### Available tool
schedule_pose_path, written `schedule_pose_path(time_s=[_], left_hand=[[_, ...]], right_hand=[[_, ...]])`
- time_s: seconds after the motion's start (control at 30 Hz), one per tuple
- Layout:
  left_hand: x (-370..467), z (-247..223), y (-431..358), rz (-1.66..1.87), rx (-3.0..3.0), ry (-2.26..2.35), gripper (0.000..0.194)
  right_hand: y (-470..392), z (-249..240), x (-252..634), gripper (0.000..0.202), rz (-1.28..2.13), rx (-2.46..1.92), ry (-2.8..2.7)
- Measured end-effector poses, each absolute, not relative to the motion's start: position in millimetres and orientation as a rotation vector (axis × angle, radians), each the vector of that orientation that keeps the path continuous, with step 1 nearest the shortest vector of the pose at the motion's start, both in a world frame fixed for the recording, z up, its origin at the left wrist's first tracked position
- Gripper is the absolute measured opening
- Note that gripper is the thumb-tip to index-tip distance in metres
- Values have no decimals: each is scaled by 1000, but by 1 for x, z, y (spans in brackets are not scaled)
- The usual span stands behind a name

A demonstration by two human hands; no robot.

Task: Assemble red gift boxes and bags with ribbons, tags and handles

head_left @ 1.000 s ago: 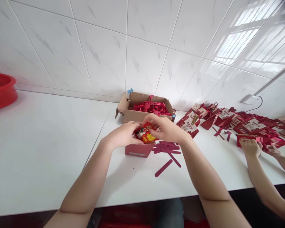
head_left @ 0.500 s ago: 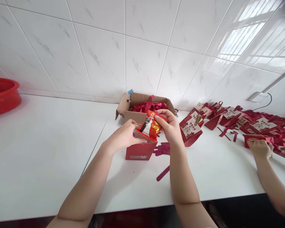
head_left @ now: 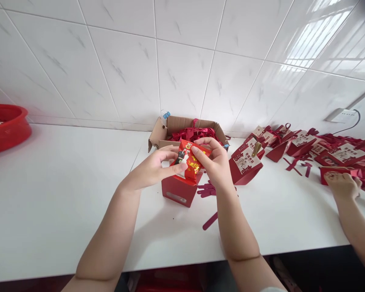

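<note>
A shiny red candy packet (head_left: 191, 164) with gold lettering and a printed figure is pinched between both hands. My left hand (head_left: 154, 165) grips its left side, thumb across the front. On its upper right, my right hand (head_left: 213, 159) holds it with the thumb on top. Directly beneath the packet, a red paper gift box (head_left: 178, 194) with a small clear window stands on the white table; its top is mostly hidden by the packet and hands. Dark red strips (head_left: 206, 190) lie just right of that box.
Behind my hands stands a cardboard box (head_left: 158, 136) of red ribbons. A finished-looking red gift box (head_left: 246, 162) leans to the right, with several more (head_left: 342, 156) beyond it. A co-worker's hand (head_left: 342, 184) works there. A red basin (head_left: 10, 129) sits far left.
The packet has lifted slightly off the box opening and turned more toward me. My left hand has shifted from the box rim onto the packet. The gift box has rotated a little.
</note>
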State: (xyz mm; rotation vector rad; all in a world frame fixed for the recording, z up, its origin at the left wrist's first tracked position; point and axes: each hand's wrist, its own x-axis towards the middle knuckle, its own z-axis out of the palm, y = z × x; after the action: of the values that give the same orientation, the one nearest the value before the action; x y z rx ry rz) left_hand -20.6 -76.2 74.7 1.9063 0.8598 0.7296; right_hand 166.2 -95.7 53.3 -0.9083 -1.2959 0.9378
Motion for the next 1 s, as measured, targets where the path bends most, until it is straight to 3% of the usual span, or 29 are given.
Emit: schedule_pose_path(time_s=[0.23, 0.47, 0.83, 1.0], left_hand=[[-22, 68, -69, 923, 1481, 744, 28], [-23, 67, -66, 991, 1298, 637, 30], [-13, 70, -78, 1120, 1591, 794, 21], [-15, 75, -81, 1076, 1772, 906, 30]], right_hand=[[-95, 53, 168, 41, 955, -746, -1263], [-106, 59, 171, 32, 945, -782, -1341], [-106, 62, 163, 29, 933, -879, -1455], [-105, 60, 167, 27, 917, -871, -1416]])
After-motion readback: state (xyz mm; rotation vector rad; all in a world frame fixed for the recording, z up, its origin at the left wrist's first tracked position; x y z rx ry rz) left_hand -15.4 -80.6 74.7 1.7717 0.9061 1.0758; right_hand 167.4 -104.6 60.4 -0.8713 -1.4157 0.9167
